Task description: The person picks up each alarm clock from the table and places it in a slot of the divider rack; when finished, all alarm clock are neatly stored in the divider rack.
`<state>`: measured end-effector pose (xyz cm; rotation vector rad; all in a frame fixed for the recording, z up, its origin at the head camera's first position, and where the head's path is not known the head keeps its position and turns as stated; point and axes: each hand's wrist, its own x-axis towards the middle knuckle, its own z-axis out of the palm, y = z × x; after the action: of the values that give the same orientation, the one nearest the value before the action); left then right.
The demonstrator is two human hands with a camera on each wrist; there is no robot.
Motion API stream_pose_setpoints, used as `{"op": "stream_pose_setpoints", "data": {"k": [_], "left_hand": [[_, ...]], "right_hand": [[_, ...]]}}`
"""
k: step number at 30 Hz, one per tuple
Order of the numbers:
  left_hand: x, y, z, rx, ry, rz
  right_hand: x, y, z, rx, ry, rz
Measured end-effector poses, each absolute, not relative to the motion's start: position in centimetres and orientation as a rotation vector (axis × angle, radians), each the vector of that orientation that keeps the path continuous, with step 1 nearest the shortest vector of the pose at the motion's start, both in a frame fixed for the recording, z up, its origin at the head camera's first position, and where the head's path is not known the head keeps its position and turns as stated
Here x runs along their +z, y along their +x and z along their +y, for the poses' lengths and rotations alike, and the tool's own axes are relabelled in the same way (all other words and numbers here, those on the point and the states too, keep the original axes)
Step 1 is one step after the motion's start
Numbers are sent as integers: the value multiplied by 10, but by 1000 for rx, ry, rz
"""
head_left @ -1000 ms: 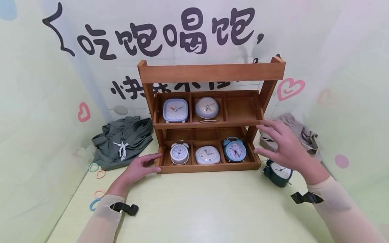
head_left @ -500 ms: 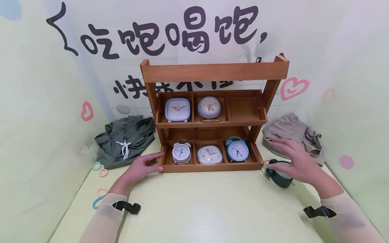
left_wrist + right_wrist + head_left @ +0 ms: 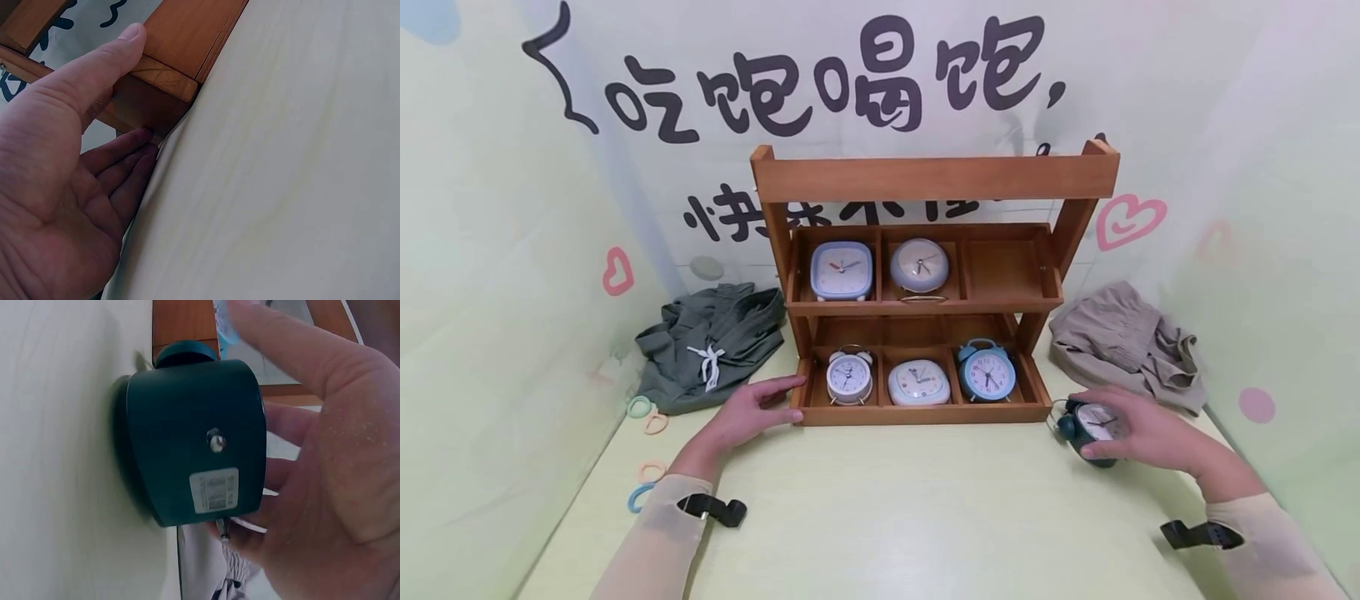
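Observation:
A dark green twin-bell alarm clock [image 3: 1078,429] lies tilted back on the table at the right. My right hand [image 3: 1142,429] spreads around it, fingers along the face side and thumb over its near side. In the right wrist view the clock's back [image 3: 181,431] shows a knob and a label, and the thumb [image 3: 287,337] stands apart from the casing. My left hand [image 3: 741,421] rests with straightened fingers and thumb against the front left corner of a two-tier wooden shelf [image 3: 925,414]. Its thumb [image 3: 106,65] touches the corner from above.
The upper tier holds a square clock [image 3: 841,271] and a round clock [image 3: 919,265]; its right compartment is bare. Below stand a white twin-bell clock [image 3: 849,377], an oval clock [image 3: 918,382] and a blue twin-bell clock [image 3: 987,373]. Folded clothes [image 3: 707,350] and hair ties [image 3: 652,473] lie left, grey-brown clothing [image 3: 1123,346] right.
My right hand has moved from the shelf's right side down and right, and now surrounds the dark green alarm clock. My left hand has stayed at the shelf's corner.

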<state>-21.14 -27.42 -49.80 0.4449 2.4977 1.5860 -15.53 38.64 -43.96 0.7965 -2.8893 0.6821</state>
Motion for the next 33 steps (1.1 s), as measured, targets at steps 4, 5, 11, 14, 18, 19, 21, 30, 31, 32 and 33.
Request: {"op": "stream_pose_setpoints", "data": {"k": [4,5,11,14,18,19,21,30,31,32,33], "left_hand": [[-497,-211,-274,1577,454,2505],[-497,-211,-274,1577,453,2505],[-497,-212,-275,1578,458,2502],[-497,-212,-276,1581,456,2499],[-497,-212,-276,1589,457,2495],[-497,-212,-275,1587,458,2497],[-497,-212,-275,1589,460,2497],[-496,-212,-273,1585,475,2497],[-496,-212,-273,1585,476,2498],[-496,-211,-272,1587,475,2497],[-496,-211,-272,1587,474,2498]], "right_hand": [[-441,-152,392,705,819,-2913],[-441,-151,393,712,826,-2919],[-440,-146,395,788,856,-2960],[-443,-146,394,838,894,-2931],[-447,-147,391,885,931,-2888],[-448,-148,390,876,934,-2881],[-450,-148,389,854,945,-2868],[-451,-144,381,836,904,-2885],[-450,-144,380,818,903,-2888],[-450,-143,380,811,900,-2889],[-449,-142,379,807,901,-2889]]}}
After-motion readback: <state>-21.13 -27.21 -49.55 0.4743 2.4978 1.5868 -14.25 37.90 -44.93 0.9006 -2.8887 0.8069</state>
